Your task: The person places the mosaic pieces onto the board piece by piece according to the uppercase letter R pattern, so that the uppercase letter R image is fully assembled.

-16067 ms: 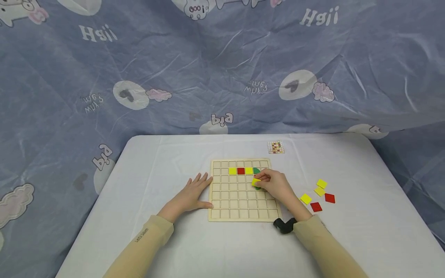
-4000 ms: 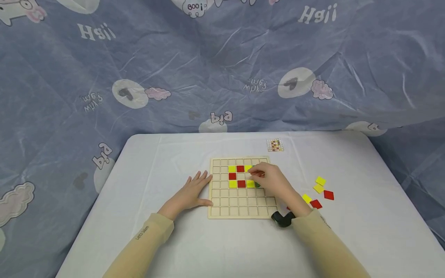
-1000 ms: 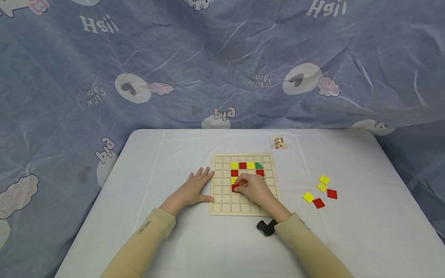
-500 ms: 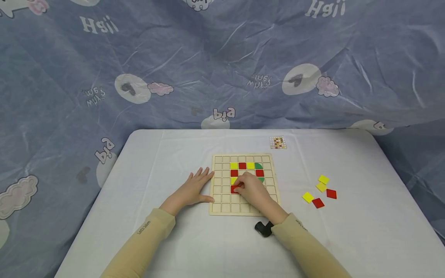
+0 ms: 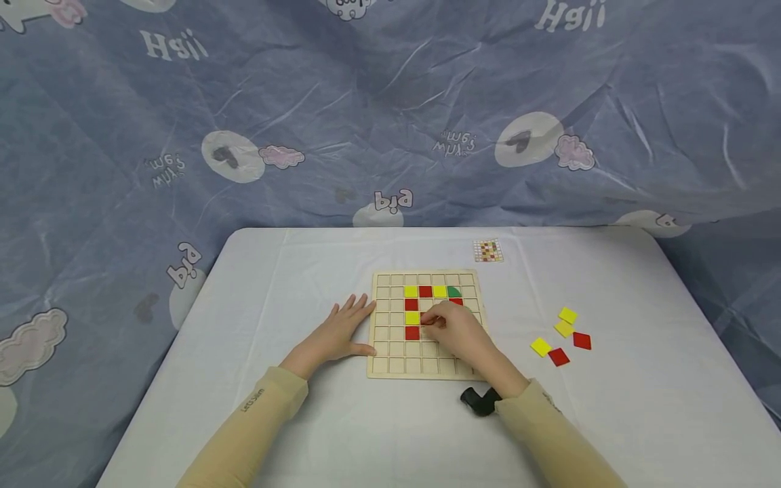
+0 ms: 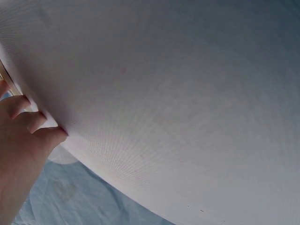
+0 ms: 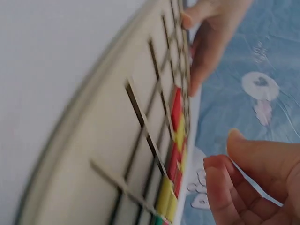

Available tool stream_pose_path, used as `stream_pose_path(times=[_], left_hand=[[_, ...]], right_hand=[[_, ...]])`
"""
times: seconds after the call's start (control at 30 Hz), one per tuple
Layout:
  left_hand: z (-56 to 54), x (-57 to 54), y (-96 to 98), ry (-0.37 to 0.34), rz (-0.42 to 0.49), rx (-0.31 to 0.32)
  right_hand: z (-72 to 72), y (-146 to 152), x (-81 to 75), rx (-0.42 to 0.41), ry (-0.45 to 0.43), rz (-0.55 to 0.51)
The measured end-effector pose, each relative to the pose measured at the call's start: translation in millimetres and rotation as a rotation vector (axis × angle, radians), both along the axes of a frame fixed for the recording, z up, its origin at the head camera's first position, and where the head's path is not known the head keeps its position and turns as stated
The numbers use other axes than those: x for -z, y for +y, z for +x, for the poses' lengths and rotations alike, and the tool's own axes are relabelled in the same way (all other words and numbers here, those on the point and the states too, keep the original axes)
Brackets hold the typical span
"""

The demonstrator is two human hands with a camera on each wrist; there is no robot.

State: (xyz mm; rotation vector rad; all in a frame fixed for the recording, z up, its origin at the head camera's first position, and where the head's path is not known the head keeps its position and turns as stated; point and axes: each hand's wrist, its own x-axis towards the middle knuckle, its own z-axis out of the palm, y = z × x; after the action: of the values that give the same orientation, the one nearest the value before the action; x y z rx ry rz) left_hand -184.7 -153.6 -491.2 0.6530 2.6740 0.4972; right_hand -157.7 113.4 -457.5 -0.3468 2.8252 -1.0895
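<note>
**Wooden grid board (image 5: 396,366) with a right hand (image 5: 457,332) over its coloured tiles (image 5: 411,291)**

Two tan sleeves (image 5: 256,413) reach in from the near side of the white-covered table (image 5: 342,434). A black elbow-shaped piece (image 5: 479,407) sits at the right cuff, just off the board's near edge, towards its right corner.

The left hand (image 5: 335,339) lies spread at the board's left edge, fingers straight and touching it, grasping nothing. The right hand is over the middle of the board, thumb and forefinger bent towards each other with a gap between, nothing pinched.

The board has seven rows of seven recesses. Counting rows from the near edge, the third holds one red tile; the fourth a yellow with a strip of red beside it, at the right fingertips; the fifth a red towards each side; the sixth yellow, red, yellow and a green quarter-round. From above I make out five red, three yellow and one green; the hand covers other recesses.

Off the board's right edge lie five loose tiles (image 5: 540,347), two red and three yellow.

Beyond the far right corner rests a small printed grid card (image 5: 488,250), near the table's far edge. Behind hangs a grey-blue patterned curtain (image 5: 342,102).
</note>
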Motion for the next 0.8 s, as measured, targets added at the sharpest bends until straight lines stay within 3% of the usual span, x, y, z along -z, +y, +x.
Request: stream_pose_path(times=[0.13, 0.3, 0.43, 0.6, 0.8], left_hand=[[-0.7, 1.9, -0.3, 0.012, -0.003, 0.004], [-1.4, 3.4, -0.4, 0.011, -0.004, 0.001], [-1.3, 3.4, 0.3, 0.011, -0.006, 0.001], [-1.2, 2.4, 0.6, 0.012, 0.006, 0.004], [-0.9, 3.4, -0.2, 0.009, 0.003, -0.001]], right_hand=[[3.4, 27.9, -10.6, -0.013, 0.024, -0.028], [8.2, 68.0, -13.8, 0.043, 0.021, -0.021], [12.9, 103.9, -9.9, 0.112, 0.016, 0.031], [21.4, 144.1, -2.6, 0.181, -0.057, 0.087], [29.6, 167.9, 7.4, 0.205, -0.130, 0.112]])
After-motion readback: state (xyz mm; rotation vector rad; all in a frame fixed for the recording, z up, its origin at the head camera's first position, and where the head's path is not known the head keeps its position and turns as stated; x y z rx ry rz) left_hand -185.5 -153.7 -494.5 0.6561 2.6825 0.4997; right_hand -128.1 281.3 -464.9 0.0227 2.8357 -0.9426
